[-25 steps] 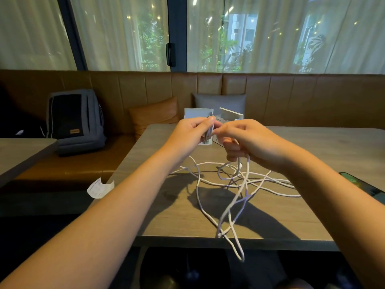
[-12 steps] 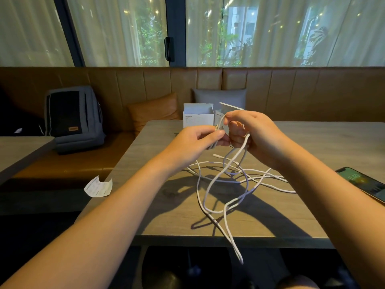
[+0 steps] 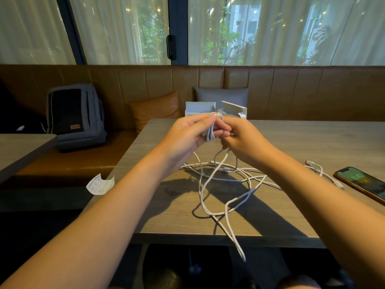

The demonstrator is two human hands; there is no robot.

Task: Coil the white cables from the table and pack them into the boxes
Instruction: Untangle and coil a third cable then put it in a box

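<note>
White cable (image 3: pixel 210 132) coil gripped by left hand (image 3: pixel 187 134); right hand (image 3: pixel 241 138) apparently pinching its strand.

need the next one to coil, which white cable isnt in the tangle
The short white cable lying alone beside the black phone, right of the tangled white cables.

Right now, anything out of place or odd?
Yes: a loop of white cable hangs off the table's near edge, and a paper slip sits beyond the table's left edge, seemingly dropped. Nothing looks damaged.
</note>
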